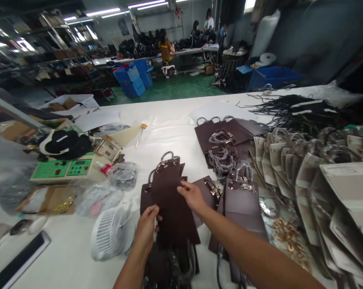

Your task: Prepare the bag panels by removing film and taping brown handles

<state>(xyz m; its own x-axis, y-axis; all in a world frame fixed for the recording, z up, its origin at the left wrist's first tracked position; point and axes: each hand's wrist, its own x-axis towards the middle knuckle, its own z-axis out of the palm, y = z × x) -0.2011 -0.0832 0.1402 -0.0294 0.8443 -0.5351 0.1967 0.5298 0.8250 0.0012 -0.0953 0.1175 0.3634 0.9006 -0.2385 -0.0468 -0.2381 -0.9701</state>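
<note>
Past the dark brown rectangular panel (172, 212), you have open white tabletop (169, 138) between the orange-handled metal tool (139, 137) and the stacked dark brown panels with plastic-wrapped handles (206, 138). The round white plastic fan (107, 235) crowds your left hand (147, 222); standing cream-coloured panels (308, 176) wall off the far right.

Plain dark brown across the bag panel (171, 200) at centre; paler purplish brown on the bag pieces (241, 200) just right of it; light greyish beige on the row of panels (350, 180) at lower right; shiny gold on the small fittings (286, 237); white on the tabletop (166, 128) and, at lower left, the slatted fan (107, 235); green on the control panel (76, 168) at left; black on the cords (298, 114) at upper right; blue on the boxes (133, 85) at upper middle
</note>
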